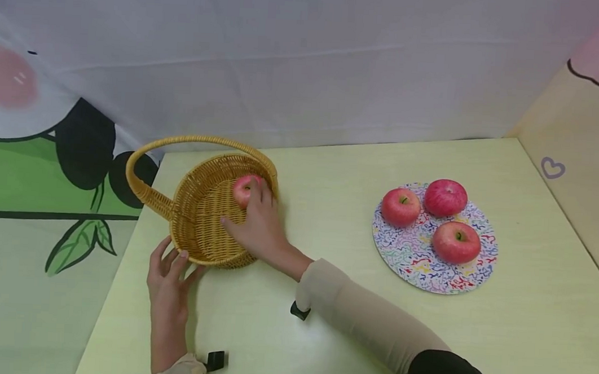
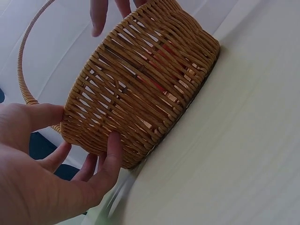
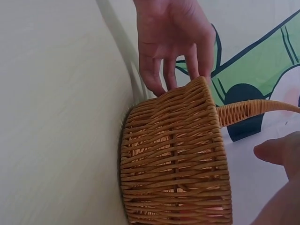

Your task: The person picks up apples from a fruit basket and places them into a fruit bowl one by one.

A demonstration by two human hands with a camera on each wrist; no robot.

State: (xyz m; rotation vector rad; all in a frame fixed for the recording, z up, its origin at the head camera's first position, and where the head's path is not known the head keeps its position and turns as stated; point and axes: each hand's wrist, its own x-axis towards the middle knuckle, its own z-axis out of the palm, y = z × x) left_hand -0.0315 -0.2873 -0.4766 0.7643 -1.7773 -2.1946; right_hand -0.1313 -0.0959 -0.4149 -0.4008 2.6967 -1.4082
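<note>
A golden wicker basket [image 1: 203, 221] with a tall arched handle stands at the table's left side. Inside it, against the right wall, lies a red apple [image 1: 243, 191]. My right hand [image 1: 263, 224] reaches over the rim, its fingers at the apple and its thumb held well apart. My left hand [image 1: 168, 287] touches the basket's near left side. In the left wrist view, the left fingers [image 2: 105, 171] are spread against the woven wall [image 2: 122, 93], one fingertip at the rim. The right wrist view shows that hand from across the basket; the right fingertips are hidden there.
Right of the basket, a round plate [image 1: 407, 266] with a multicoloured pattern bears an apple [image 1: 401, 207] at left, another apple [image 1: 446, 197] at the back and a third apple [image 1: 456, 242] in front. A pale curtain [image 1: 305, 85] hangs behind the table [image 1: 328, 222].
</note>
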